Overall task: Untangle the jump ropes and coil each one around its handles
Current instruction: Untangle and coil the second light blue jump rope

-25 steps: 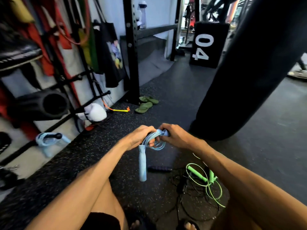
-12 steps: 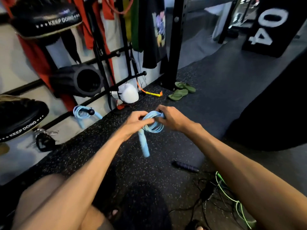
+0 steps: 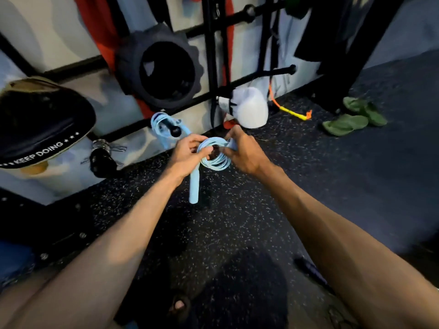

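Since the head has swung left toward the wall rack (image 3: 213, 55), the view now drops the green rope pile that lay by the right knee a second ago; only a dark handle (image 3: 311, 271) shows on the floor (image 3: 356, 186) under the right forearm. Rack holds a black foam roller (image 3: 164, 67), a padded mitt marked KEEP DOING (image 3: 40, 119), a white glove (image 3: 249, 108). Green sandals (image 3: 351, 117) lie well apart to the right.

Second pale blue rope (image 3: 164, 125) already hangs coiled on a rack peg, just beyond the hands. Judged: one rope done and stowed.

Both arms reach further forward than before, hands raised toward that peg.

Left hand (image 3: 187, 153): fingers closed around the top of the blue handle (image 3: 194, 186), which hangs straight down, clear of the floor.

Right hand (image 3: 242, 155): fingers pinched shut on the far side of the blue jump rope (image 3: 215, 160), apparently with the other handle end tucked in the grip; exact hold partly hidden.

Coil is tighter and rounder than a second ago, several loops stacked between the two hands, no loose tail visible.

Judgement: wrapping of this rope is near finished; the turn toward the rack suggests it goes on a peg next. Green and dark ropes remain tangled out of view.
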Tool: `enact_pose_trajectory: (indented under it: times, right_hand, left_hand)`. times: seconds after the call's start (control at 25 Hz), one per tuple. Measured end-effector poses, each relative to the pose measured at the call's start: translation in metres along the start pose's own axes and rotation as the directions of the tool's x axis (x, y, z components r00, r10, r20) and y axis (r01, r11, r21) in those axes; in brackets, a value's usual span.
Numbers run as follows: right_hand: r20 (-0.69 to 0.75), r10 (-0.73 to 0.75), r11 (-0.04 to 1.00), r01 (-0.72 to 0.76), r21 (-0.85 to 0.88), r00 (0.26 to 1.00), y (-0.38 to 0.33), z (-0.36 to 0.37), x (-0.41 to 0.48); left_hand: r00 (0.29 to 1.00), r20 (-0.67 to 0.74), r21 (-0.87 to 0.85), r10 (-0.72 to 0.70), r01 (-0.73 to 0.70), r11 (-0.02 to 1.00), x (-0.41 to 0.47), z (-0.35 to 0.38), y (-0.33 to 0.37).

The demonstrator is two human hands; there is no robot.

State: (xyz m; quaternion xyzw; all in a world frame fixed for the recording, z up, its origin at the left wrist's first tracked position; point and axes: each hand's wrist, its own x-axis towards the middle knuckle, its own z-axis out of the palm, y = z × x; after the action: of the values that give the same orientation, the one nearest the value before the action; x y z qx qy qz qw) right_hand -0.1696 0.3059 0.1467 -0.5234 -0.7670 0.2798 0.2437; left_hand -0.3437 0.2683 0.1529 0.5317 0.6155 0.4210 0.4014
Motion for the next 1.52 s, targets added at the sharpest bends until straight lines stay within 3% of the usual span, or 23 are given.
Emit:
enact_pose_trajectory:
  times: [0.12, 0.24, 0.36, 0.44, 0.6, 0.8, 0.96, 1.08, 1.2, 1.32, 1.52]
  right_hand:
    - [0.017, -0.067, 0.998, 0.067, 0.004, 0.998, 0.001, 0.039, 0.055]
    - [-0.04, -0.177, 0.983, 0.179, 0.042, 0.983, -0.004, 0.075, 0.1]
    - [-0.126, -0.27, 0.953, 0.283, 0.105, 0.955, -0.003, 0.102, 0.13]
    - [-0.14, -0.255, 0.946, 0.277, 0.168, 0.957, -0.001, 0.117, 0.142]
    - [-0.176, -0.228, 0.906, 0.275, 0.321, 0.958, 0.013, 0.143, 0.156]
    - [-0.201, -0.185, 0.926, 0.239, 0.291, 0.962, 0.019, 0.176, 0.176]
    - [-0.123, -0.109, 0.972, 0.132, 0.195, 0.986, 0.022, 0.192, 0.195]
    - [-0.001, -0.07, 0.988, 0.069, 0.136, 0.998, 0.025, 0.189, 0.191]
    - [0.007, -0.012, 0.989, 0.011, 0.149, 1.0, 0.03, 0.174, 0.161]
    - [-0.017, 0.041, 0.995, -0.039, 0.091, 0.999, 0.04, 0.15, 0.11]
    - [0.136, 0.214, 0.977, -0.214, -0.014, 0.967, 0.075, 0.085, -0.008]
  left_hand:
    - [0.975, -0.221, 0.035, 0.034, -0.027, 0.999, 0.031, -0.019, -0.034]
    - [0.893, -0.432, 0.162, 0.127, -0.062, 0.985, 0.056, -0.031, -0.057]
    - [0.838, -0.516, 0.248, 0.178, -0.053, 0.967, 0.075, -0.042, -0.07]
    - [0.828, -0.53, 0.259, 0.182, -0.046, 0.965, 0.087, -0.051, -0.08]
    - [0.836, -0.497, 0.355, 0.233, -0.049, 0.934, 0.108, -0.061, -0.098]
    - [0.836, -0.499, 0.44, 0.229, 0.016, 0.898, 0.139, -0.069, -0.118]
    - [0.876, -0.422, 0.661, 0.234, 0.121, 0.74, 0.151, -0.075, -0.122]
    - [0.917, -0.378, 0.729, 0.124, 0.213, 0.651, 0.151, -0.075, -0.117]
    - [0.912, -0.411, 0.618, 0.006, 0.274, 0.737, 0.117, -0.06, -0.111]
    - [0.899, -0.433, 0.601, -0.07, 0.346, 0.721, 0.067, -0.042, -0.112]
    - [0.934, -0.184, 0.766, -0.305, 0.331, 0.551, 0.006, 0.021, -0.081]
